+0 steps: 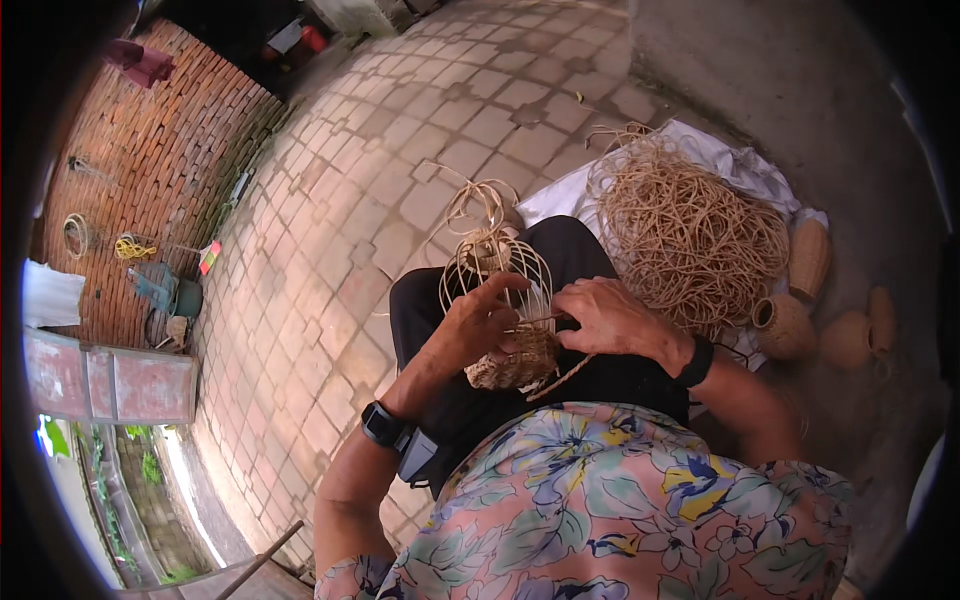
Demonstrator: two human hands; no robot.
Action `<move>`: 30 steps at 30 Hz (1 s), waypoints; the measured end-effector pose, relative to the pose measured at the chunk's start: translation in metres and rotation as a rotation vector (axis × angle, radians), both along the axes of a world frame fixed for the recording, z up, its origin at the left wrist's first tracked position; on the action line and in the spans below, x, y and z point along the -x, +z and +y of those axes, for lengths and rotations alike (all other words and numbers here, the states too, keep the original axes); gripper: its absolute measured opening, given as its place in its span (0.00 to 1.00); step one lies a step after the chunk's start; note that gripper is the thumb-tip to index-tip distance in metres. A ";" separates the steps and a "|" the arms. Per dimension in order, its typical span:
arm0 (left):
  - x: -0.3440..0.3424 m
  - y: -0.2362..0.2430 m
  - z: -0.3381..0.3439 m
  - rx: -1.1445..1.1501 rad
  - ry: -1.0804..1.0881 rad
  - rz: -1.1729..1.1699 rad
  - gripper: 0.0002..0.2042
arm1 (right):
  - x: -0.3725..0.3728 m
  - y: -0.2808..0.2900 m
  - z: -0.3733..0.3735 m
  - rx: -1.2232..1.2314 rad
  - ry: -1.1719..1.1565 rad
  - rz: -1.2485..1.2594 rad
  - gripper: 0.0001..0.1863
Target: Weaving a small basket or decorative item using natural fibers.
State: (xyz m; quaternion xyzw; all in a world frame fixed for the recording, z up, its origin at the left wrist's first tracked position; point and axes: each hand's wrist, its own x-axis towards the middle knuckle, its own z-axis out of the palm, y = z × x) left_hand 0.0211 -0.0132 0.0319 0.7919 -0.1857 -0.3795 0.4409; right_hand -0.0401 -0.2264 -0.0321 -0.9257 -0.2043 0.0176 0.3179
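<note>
A half-woven basket rests in my lap, with a dense woven band at the near end, an open cage of curved ribs above it and loose strands curling out at the far end. My left hand grips its left side, index finger raised across the ribs, other fingers curled at the weave. My right hand is closed, pinching a thin strand at the basket's right side; its fingertips are partly hidden. A loose length of cord hangs from the woven part below my right hand.
To my right, a large tangle of cane strands lies on white sheeting, beside woven vessels on concrete. Ahead and left are pavers and a brick wall with hanging coils. A metal panel stands at left.
</note>
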 end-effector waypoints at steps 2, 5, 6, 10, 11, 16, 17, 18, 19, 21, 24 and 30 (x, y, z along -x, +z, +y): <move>0.001 -0.007 0.002 0.084 0.098 0.015 0.18 | 0.001 0.003 0.018 -0.004 -0.018 0.070 0.12; 0.001 -0.022 0.011 0.090 -0.067 -0.429 0.16 | 0.001 -0.002 0.030 -0.054 -0.044 0.083 0.11; 0.003 -0.020 0.010 0.093 -0.067 -0.429 0.16 | 0.000 -0.004 0.031 -0.101 -0.054 0.025 0.11; 0.010 -0.020 0.011 -0.018 0.253 -0.248 0.11 | -0.012 -0.001 0.015 -0.475 -0.065 0.202 0.08; 0.011 -0.025 0.016 0.034 0.337 -0.193 0.10 | -0.015 0.003 0.004 -0.615 -0.011 0.441 0.07; 0.024 -0.053 0.039 0.128 0.354 -0.266 0.08 | -0.035 0.030 -0.102 -0.680 0.019 0.634 0.08; 0.027 -0.055 0.039 0.152 0.341 -0.293 0.07 | -0.042 0.038 -0.131 -0.387 -0.132 0.497 0.08; 0.028 -0.054 0.038 0.159 0.341 -0.291 0.07 | -0.045 0.047 -0.147 -0.090 -0.282 0.353 0.08; 0.029 -0.051 0.035 0.145 0.346 -0.292 0.08 | -0.045 0.046 -0.147 -0.084 -0.285 0.353 0.08; 0.029 -0.046 0.032 0.129 0.357 -0.297 0.08 | -0.046 0.049 -0.131 0.200 -0.347 -0.525 0.09; 0.029 -0.043 0.034 0.090 0.361 -0.241 0.09 | -0.040 0.052 -0.053 -0.168 0.014 -0.278 0.11; 0.026 -0.042 0.034 0.103 0.345 -0.205 0.09 | -0.029 0.010 0.032 -0.067 0.248 -0.248 0.08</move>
